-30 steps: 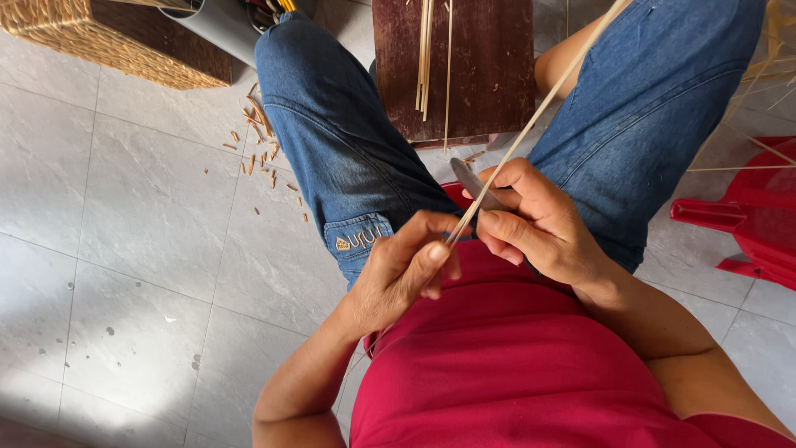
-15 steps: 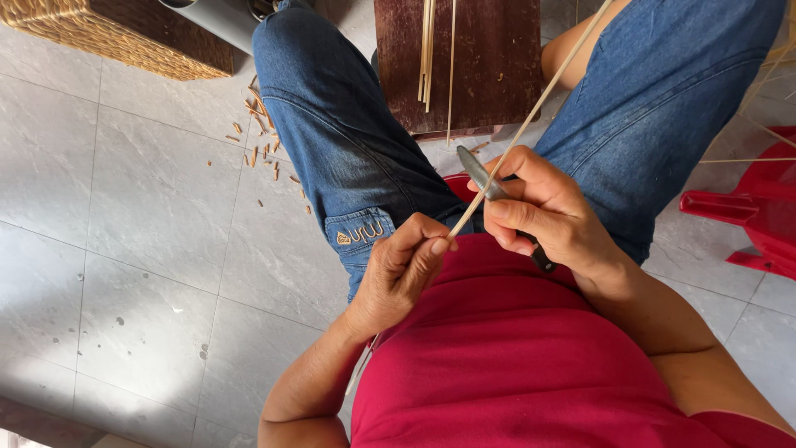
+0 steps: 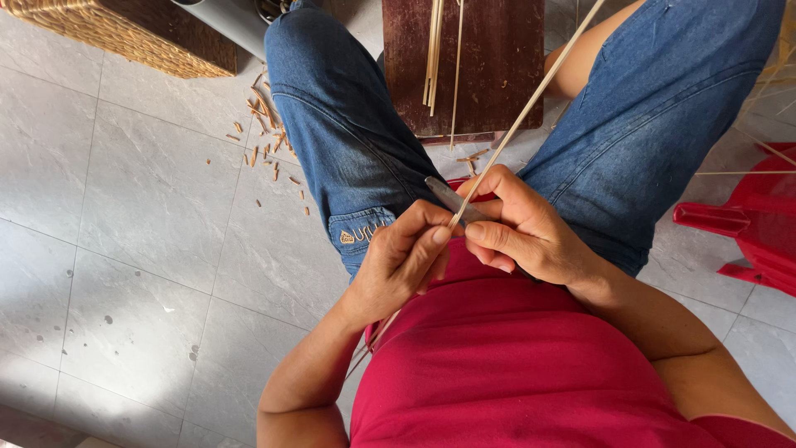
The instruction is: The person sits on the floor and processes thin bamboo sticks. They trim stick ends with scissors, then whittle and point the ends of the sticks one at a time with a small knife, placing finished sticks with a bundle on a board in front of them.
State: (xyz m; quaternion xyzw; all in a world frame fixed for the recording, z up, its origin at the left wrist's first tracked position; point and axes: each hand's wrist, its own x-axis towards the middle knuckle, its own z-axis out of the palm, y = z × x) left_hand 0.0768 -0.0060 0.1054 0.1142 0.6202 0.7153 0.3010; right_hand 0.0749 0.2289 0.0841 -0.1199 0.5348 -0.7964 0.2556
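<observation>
just in front of the red shirt [image 3: 514,365], over the lap, both hands meet on a long thin bamboo strip [image 3: 531,104] that runs up and away from the shirt, past the right knee toward the dark wooden board [image 3: 489,75]. the left hand [image 3: 402,265] is closed on the strip's near end, thumb and fingers pinched tight around it close to the shirt. the right hand [image 3: 522,228] is wrapped shut around a knife [image 3: 448,197], whose grey blade pokes out toward the left thigh and lies against the strip just beyond the left thumb. the strip looks very light, springy and stiff along its length yet thin enough to snap or split if bent sharply; its edges may be splintery, so it seems best pinched low, near the blade, where it flexes least. more pale strips [image 3: 435,50] lie on the board, farther from the shirt, and small shavings [image 3: 265,124] are scattered on the grey tiled floor [image 3: 124,249] left of the left leg. a woven basket [image 3: 124,29] sits beyond them, and a red plastic stool [image 3: 754,224] stands to the shirt's right.
</observation>
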